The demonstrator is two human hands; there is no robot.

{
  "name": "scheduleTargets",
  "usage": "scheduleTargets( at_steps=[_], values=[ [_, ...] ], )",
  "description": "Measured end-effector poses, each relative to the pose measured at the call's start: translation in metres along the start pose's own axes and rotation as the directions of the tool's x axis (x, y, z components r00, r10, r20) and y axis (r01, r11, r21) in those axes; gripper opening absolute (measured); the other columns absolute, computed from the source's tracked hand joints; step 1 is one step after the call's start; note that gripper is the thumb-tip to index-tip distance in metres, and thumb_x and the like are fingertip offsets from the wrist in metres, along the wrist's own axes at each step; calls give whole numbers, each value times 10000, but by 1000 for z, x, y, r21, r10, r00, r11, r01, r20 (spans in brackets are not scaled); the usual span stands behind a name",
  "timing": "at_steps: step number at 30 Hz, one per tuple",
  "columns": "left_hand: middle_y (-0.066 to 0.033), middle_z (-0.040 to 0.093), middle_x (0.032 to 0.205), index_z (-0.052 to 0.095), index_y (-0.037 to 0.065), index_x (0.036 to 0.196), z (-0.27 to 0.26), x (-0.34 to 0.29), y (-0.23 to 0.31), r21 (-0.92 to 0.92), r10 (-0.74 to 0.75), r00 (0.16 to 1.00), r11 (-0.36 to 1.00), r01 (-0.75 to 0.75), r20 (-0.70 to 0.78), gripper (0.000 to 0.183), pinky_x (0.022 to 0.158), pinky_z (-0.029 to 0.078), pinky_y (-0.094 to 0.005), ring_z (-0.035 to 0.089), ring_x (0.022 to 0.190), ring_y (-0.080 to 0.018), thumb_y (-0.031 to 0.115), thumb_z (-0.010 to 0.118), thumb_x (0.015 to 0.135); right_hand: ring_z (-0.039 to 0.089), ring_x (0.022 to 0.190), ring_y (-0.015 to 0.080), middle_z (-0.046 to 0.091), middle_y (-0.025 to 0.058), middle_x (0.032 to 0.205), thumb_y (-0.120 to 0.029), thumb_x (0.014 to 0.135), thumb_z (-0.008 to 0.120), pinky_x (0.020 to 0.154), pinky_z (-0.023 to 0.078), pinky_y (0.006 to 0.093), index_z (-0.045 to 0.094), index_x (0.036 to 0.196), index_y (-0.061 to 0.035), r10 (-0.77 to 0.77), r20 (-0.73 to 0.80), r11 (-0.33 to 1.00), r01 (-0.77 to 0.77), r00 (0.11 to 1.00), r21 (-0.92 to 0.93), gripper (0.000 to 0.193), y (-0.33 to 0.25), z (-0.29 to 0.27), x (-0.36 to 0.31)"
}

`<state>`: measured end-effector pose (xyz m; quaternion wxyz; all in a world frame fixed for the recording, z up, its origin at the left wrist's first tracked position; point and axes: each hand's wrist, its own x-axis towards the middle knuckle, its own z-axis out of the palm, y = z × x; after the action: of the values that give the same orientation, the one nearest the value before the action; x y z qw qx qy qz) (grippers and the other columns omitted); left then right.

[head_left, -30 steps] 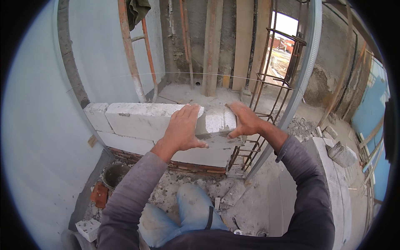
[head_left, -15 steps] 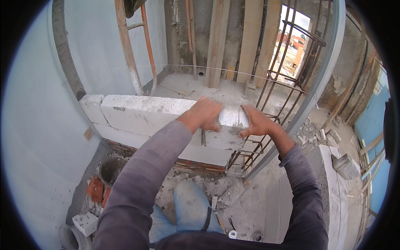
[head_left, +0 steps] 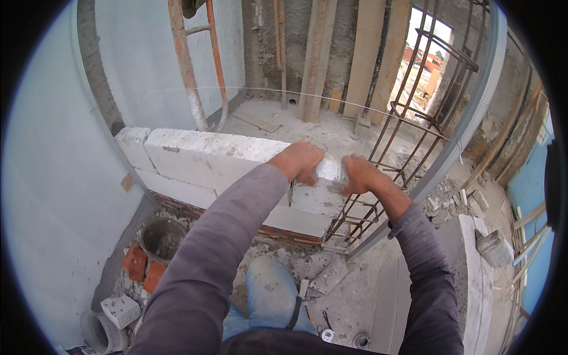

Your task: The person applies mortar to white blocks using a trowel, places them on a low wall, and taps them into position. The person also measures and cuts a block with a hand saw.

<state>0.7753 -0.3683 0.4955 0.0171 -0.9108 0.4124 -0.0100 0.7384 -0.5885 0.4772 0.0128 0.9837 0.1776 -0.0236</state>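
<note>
A low wall of white lightweight concrete blocks (head_left: 189, 158) crosses in front of me. At its right end sits a short white block (head_left: 318, 200), its face smeared with grey mortar. My left hand (head_left: 302, 161) is closed over its top left part, fingers curled behind and thumb on the near side. My right hand (head_left: 362, 175) grips the right end of the same block, beside the rebar cage. A dark upright gap shows between this block and the longer one on its left. The fingertips behind it are hidden.
A rebar cage (head_left: 408, 127) and a slanting metal profile (head_left: 458, 127) rise at the right. A thin string (head_left: 307, 93) spans beyond the wall. Lower left stand a mortar bucket (head_left: 161, 239) and orange bricks (head_left: 135, 262). More white blocks (head_left: 467, 284) stand at right.
Both hands stay on the block, and the gap between them looks a little narrower. The whole view has shifted slightly, showing more of the bucket.
</note>
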Motion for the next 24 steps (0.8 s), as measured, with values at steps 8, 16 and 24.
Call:
scheduleTargets(
  at_steps=[8, 16, 24],
  values=[
    [-217, 716, 1142, 680, 8, 1111, -9, 8, 0, 7, -59, 994, 998, 58, 92, 565, 940, 544, -457, 679, 1090, -400, 308, 909, 691, 576, 1230, 461, 615, 307, 1241, -313, 684, 917, 1044, 504, 456, 463, 1376, 144, -181, -72, 982, 175, 981, -75, 945, 11, 12, 12],
    [-211, 712, 1166, 690, 2, 1116, 7, 10, -14, -67, -37, 999, 997, 38, 16, 535, 970, 549, -441, 674, 1138, -374, 267, 906, 705, 543, 1259, 443, 559, 304, 1312, -283, 750, 861, 1073, 476, 444, 382, 1456, 168, -240, -133, 970, 232, 962, -68, 965, 20, 25, 8],
    [-236, 634, 1313, 592, -18, 1320, 3, 14, -12, -82, -91, 987, 991, 103, 135, 771, 1078, 474, -447, 582, 1271, -390, 281, 927, 692, 514, 1273, 462, 503, 325, 1350, -290, 747, 866, 1102, 438, 450, 327, 1479, 167, -225, -103, 972, 216, 969, -88, 1017, 15, 24, 9]
  ],
)
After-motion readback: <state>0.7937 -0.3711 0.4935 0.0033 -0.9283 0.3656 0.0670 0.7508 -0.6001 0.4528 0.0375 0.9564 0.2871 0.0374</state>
